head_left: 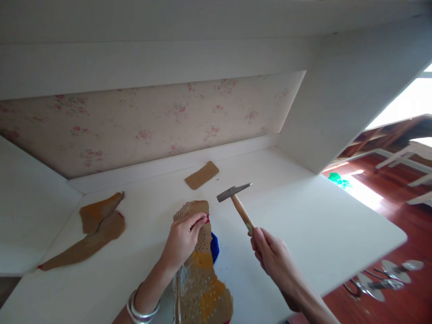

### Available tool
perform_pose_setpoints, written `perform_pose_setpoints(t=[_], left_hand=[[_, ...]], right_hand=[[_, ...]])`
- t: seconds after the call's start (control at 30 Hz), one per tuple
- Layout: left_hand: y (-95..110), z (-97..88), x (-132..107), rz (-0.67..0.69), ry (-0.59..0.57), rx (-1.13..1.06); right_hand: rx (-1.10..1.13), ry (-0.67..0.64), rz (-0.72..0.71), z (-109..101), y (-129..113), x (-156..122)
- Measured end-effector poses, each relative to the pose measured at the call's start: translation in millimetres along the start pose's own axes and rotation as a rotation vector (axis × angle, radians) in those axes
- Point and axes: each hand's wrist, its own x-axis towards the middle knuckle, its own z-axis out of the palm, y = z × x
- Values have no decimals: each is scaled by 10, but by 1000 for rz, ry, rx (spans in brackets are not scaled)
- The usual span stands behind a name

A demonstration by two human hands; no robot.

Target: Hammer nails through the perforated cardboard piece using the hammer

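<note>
My right hand (272, 252) grips the wooden handle of a hammer (241, 210), whose metal head is raised to the right of a long piece of cardboard (194, 288). Many small holes and orange patches mark that cardboard. Near its far end, my left hand (184, 238) rests with thumb and forefinger pinched at a red spot on the edge; whatever they hold is too small to make out. Something blue (214, 247) sticks out from under the cardboard's right edge. Farther back lies a small brown rectangular piece (202, 175) covered with little holes.
Torn cardboard pieces (101, 234) lie on the left of the white desktop (303, 225). White panels rise at both sides, and a flowered back panel (162, 126) stands behind. Beyond the desk's right edge are a red-brown floor (374, 306) and a metal chair base (384, 279).
</note>
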Motion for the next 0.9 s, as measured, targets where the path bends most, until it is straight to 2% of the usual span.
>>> perform_pose_setpoints(t=[0.1, 0.2, 0.37, 0.53, 0.9], left_hand=[[11, -2, 7, 1, -24, 3], [12, 5, 11, 40, -2, 15], [3, 20, 11, 98, 21, 3], [-9, 27, 0, 39, -8, 3], [-28, 45, 5, 53, -10, -10]], right_hand=[[138, -76, 1, 22, -182, -91], [91, -79, -102, 30, -250, -142], [-65, -71, -234, 75, -172, -187], [-190, -52, -281, 137, -72, -208], [-281, 27, -403, 173, -20, -198]])
